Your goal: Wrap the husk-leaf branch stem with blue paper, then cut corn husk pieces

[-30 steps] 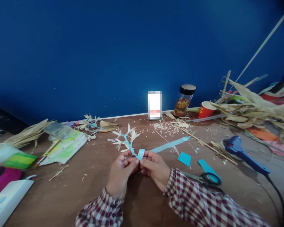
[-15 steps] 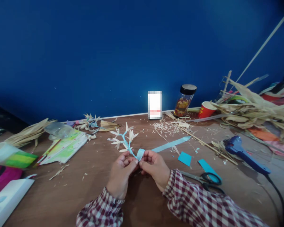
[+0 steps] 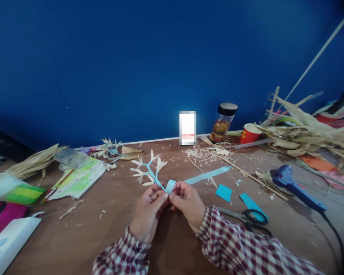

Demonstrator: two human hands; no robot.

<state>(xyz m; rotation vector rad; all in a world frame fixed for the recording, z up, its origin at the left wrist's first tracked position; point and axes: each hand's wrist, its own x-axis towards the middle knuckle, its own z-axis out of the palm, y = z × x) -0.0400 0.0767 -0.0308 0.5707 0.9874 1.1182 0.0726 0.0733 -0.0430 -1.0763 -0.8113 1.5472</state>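
Between the fingers of my left hand point(image 3: 149, 206) is the lower stem of a small craft branch point(image 3: 152, 172), wrapped in light blue and tipped with pale husk petals. My right hand point(image 3: 187, 203) pinches a light blue paper strip point(image 3: 208, 175) close to the stem's lower end. The strip curls up between my two hands, and its long tail lies off to the right. My fingertips nearly meet, so the exact join of strip and stem is hidden. Scissors point(image 3: 246, 217) with dark handles lie by my right sleeve, near blue paper pieces point(image 3: 224, 193).
A blue glue gun point(image 3: 299, 188) with its cord lies at right, below heaped dry husks point(image 3: 301, 133). A lidded jar point(image 3: 223, 123), a red paper cup point(image 3: 250, 133) and a blurred-out upright screen point(image 3: 187, 128) stand at the back. Left are a green-white booklet point(image 3: 80, 177) and a white power strip point(image 3: 13, 242).
The branch has tilted very slightly to the left. Both hands keep their hold on the stem and strip in nearly the same place.
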